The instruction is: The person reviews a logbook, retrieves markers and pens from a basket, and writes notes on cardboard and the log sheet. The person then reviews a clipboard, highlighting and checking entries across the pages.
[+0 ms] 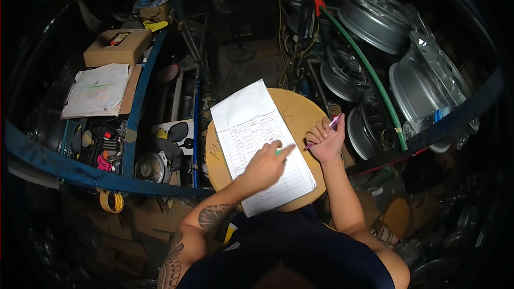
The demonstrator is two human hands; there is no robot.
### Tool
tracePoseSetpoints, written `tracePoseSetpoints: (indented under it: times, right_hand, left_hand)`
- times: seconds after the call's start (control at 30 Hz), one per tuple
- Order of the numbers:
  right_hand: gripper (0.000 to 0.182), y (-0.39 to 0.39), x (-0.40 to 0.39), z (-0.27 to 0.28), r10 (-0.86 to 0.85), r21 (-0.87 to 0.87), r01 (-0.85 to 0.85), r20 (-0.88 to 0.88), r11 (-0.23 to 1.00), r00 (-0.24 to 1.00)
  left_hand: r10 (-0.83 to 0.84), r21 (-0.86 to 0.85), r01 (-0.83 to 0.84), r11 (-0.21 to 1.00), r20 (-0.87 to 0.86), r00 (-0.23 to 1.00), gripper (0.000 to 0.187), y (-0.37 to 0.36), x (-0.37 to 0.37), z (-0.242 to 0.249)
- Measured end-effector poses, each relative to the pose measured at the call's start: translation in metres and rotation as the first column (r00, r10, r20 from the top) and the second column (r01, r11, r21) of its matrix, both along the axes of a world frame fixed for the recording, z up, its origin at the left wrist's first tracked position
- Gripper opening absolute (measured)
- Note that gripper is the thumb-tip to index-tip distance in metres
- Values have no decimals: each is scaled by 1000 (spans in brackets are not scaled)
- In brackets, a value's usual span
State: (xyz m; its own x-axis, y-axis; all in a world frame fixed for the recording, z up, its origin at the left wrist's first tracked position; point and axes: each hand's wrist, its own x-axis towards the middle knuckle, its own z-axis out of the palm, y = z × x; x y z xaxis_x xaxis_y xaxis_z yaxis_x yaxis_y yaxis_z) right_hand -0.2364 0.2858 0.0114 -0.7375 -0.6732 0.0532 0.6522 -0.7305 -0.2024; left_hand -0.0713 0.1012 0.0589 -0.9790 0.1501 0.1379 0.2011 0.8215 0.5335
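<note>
An open notebook lies slanted on a round tan board, its lined page filled with handwritten rows and its upper leaf folded back. Over the middle of the page is my left hand, index finger stretched toward the right-hand columns. A small green item shows between its fingers; I cannot tell what kind it is. My right hand, palm turned up beside the notebook's right edge, has its fingers curled around a purple pen.
Silver wheel rims fill a rack on the right, behind a green bar. At left, a blue shelf carries a cardboard box, a white sheet and small tools. A yellow tape roll hangs below.
</note>
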Motion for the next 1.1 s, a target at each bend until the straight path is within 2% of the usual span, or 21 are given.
tracePoseSetpoints:
  times: [0.07,0.13,0.17,0.2,0.27,0.33,0.37,0.4,0.47,0.5,0.6,0.63,0.67,0.73,0.8,0.87,0.93,0.97,1.0,1.03,1.1]
  right_hand:
    - [63,-2,3,3,-9,23,8,31,1000,999]
    - [58,-6,8,12,-47,70,41,83,997,995]
    - [50,-2,3,0,3,-31,-3,15,1000,1000]
    - [48,1,1,-3,2,-23,-1,15,1000,1000]
    - [50,0,-2,-7,14,-15,-14,13,1000,1000]
    - [52,-4,-1,-9,30,33,-30,5,999,1000]
    - [51,-6,0,-9,36,78,-36,-2,996,999]
    - [51,-9,2,-8,46,121,-44,-10,992,999]
    - [50,-14,7,-6,91,252,-68,-82,965,992]
    - [50,-12,8,-8,134,298,-90,-130,950,982]
    - [52,-13,13,-4,243,480,-74,-300,874,923]
    - [51,-14,14,-3,279,541,-54,-342,839,897]
    - [51,-15,15,-3,319,600,-32,-379,800,869]
    - [48,-22,22,-4,280,651,40,-380,758,882]
    - [47,-26,23,-6,245,679,107,-401,727,882]
    - [50,-25,25,-6,248,663,137,-452,736,857]
    - [53,-28,23,-9,243,655,196,-516,730,821]
    - [52,-32,25,-11,218,655,313,-598,688,771]
    - [52,-36,29,-14,197,638,429,-675,640,711]
    - [52,-39,30,-17,181,607,539,-744,584,643]
    - [45,-39,30,-20,200,551,713,-831,434,520]
  left_hand:
    - [-113,-161,105,981,-43,993,50,7,8,-4]
    - [-163,-90,161,983,-20,986,51,0,5,0]
    - [-183,-53,182,982,-6,983,51,-8,4,3]
    - [-175,61,172,983,44,984,51,-19,1,7]
    - [-55,286,67,956,-51,997,51,-52,-10,-1]
    - [262,248,-207,946,-215,941,51,-86,-14,-7]
    - [400,117,-383,916,-229,887,54,-106,-18,-9]
    - [524,-14,-547,837,-264,809,57,-126,-21,-13]
    - [759,82,-754,651,-95,645,63,-165,-29,-41]
    - [780,219,-763,608,11,625,68,-187,-33,-65]
    - [715,430,-701,569,162,680,67,-195,-40,-70]
    - [681,446,-656,608,130,720,64,-193,-44,-74]
    - [666,508,-622,596,121,736,61,-194,-44,-75]
    - [634,626,-541,562,94,768,58,-197,-47,-78]
    - [608,815,-433,385,129,783,52,-183,-46,-53]
    - [573,812,-422,404,135,808,53,-184,-46,-46]
    - [582,881,-344,324,101,807,55,-170,-48,-41]
    - [584,925,-262,274,56,810,59,-157,-50,-37]
    - [579,914,-231,333,-5,815,65,-156,-53,-49]
    - [581,853,-264,450,-55,812,67,-163,-55,-63]
    - [572,798,-285,530,-89,815,70,-161,-53,-60]
